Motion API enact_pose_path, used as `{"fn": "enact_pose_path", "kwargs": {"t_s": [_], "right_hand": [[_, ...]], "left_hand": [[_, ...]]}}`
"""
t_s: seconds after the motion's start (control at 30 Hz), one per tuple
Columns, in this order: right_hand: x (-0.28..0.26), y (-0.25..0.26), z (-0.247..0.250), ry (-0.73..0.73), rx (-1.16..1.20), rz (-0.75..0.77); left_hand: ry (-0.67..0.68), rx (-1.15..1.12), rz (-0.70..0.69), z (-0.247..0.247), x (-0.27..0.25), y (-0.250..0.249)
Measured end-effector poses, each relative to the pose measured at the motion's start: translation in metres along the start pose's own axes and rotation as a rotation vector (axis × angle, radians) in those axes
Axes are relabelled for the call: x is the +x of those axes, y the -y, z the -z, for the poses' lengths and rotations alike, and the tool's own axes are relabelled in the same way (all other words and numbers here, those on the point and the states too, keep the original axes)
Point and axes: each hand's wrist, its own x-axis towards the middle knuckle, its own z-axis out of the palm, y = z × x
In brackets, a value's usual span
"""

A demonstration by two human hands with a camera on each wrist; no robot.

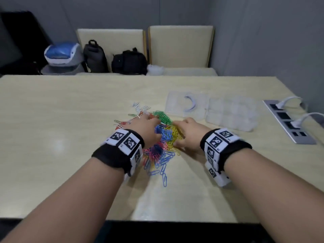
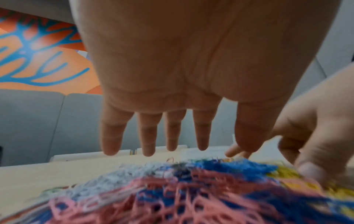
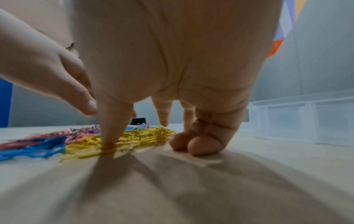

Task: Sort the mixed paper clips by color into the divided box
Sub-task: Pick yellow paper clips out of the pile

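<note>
Item: pile of mixed paper clips (image 1: 162,137), centre of the head view, lying on a pale wood-grain desk (image 1: 61,120); green clips toward the top of the pile, blue and yellow in the middle, pink and blue at the lower edge, white and orange strays at the upper left. Item: left hand (image 1: 146,130), left of centre, forearm reaching in from the lower left, palm down over the left part of the pile; the left wrist view shows its fingers (image 2: 147,133) straight and spread, tips above the clips, gripping nothing. Item: right hand (image 1: 188,135), right of centre, forearm entering from the lower right, palm down at the right edge of the pile; in the right wrist view one straight finger (image 3: 113,125) presses down on the yellow clips (image 3: 134,139), two further fingers are extended behind, and the two outermost fingers are curled with their tips on the bare desk; nothing is enclosed in the hand. Both wrists carry black bands with black-and-white square markers. Item: divided box (image 1: 231,114), clear plastic, upper right of centre, just beyond the right hand, compartments holding no clips that can be made out; its clear lid (image 1: 187,104) lies open and flat to the left of it. Item: power strip (image 1: 289,121), right edge of the frame, with white plugs. Item: two cream chairs (image 1: 180,48) behind the desk at the top of the frame, black bags (image 1: 129,62) on the left one.
</note>
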Motion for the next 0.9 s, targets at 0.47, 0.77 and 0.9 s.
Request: {"fn": "enact_pose_path", "kwargs": {"t_s": [0.47, 0.77, 0.9], "right_hand": [[-0.008, -0.003, 0.007, -0.164, -0.166, -0.012], [-0.023, -0.030, 0.023, -0.253, 0.127, -0.153], [-0.030, -0.040, 0.029, -0.274, 0.537, -0.123]], "left_hand": [[-0.036, -0.170, -0.004, 0.002, 0.000, -0.027], [0.040, -0.466, -0.083, 0.014, 0.001, -0.053], [0.146, -1.039, 0.079, 0.013, 0.001, -0.065]]}}
